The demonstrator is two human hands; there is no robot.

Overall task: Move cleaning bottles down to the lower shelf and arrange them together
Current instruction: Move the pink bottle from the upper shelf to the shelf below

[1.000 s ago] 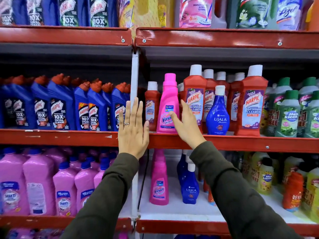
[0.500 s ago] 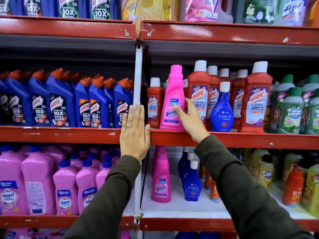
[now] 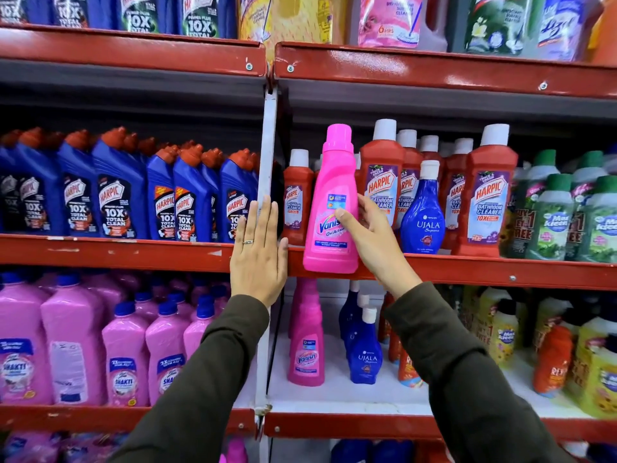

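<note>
Pink Vanish bottle [image 3: 330, 208] in right hand [image 3: 374, 235], thumb across label

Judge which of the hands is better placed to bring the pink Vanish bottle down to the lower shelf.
Right. The right hand already grips the pink Vanish bottle, whose base overhangs the shelf edge. The left hand lies flat against the white upright post, holding nothing.

Grey upright post [image 3: 269, 142] between red shelf bays.
</note>
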